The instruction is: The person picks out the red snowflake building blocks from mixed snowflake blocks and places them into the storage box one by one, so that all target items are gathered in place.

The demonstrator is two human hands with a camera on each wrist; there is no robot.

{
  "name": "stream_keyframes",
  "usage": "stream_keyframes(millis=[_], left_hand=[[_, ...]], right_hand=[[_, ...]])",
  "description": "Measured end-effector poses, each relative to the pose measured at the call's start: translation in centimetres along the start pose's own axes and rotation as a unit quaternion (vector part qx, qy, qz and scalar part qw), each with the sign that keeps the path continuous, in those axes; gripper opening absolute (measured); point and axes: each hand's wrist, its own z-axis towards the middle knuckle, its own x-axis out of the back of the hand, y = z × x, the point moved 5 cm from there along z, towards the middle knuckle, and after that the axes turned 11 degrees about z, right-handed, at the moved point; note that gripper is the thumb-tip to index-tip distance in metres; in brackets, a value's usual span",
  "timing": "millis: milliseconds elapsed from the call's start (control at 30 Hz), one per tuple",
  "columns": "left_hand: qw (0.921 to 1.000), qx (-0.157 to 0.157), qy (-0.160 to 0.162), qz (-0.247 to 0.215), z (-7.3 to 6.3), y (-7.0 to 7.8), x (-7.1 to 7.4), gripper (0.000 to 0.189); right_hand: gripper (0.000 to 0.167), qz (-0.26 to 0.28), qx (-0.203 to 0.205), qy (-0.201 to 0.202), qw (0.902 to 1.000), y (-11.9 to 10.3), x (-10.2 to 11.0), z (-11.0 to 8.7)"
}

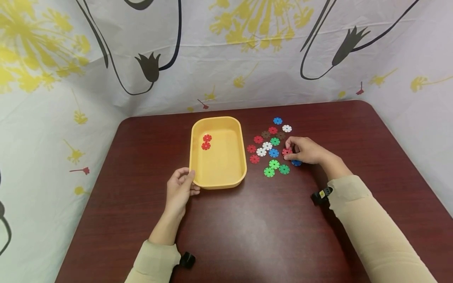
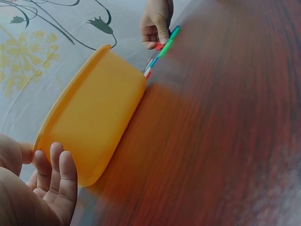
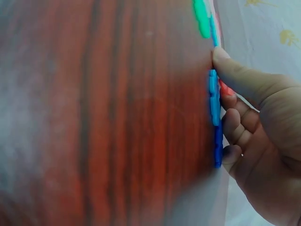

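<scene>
Red disc [image 1: 287, 151] pinched in my right hand [image 1: 307, 151], right of the yellow tray [image 1: 226, 162] my left hand [image 1: 178, 189] grips.

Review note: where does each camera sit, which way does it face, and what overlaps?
Head: worn on the head, facing forward and down at the yellow tray and loose discs; left hand, right hand and sleeves show.
Left wrist: worn on that wrist, facing the tray's outer wall; the left hand shows close, the right hand farther off.
Right wrist: worn on that wrist, facing low across the table; only the right hand shows.
Head and left wrist share the tray and both hands.
</scene>
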Motion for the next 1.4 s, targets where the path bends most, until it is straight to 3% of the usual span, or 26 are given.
stream_keyframes(millis=[300, 833, 1400], left_hand=[[1.0, 0.003, 0.002, 0.001, 0.1, -0.1, 0.0, 0.023], [1.0, 0.002, 0.003, 0.006, 0.1, -0.2, 0.0, 0.025], [1.0, 0.003, 0.006, 0.004, 0.1, -0.1, 0.0, 0.025]], right_hand=[[0.048, -0.014, -0.011, 0.033, 0.9993, 0.7, 0.2, 0.3], [0.041, -0.018, -0.008, 0.039, 0.9991, 0.7, 0.3, 0.2], [0.039, 0.023, 0.038, 0.118, 0.9921, -1.9, 1.6, 1.2]])
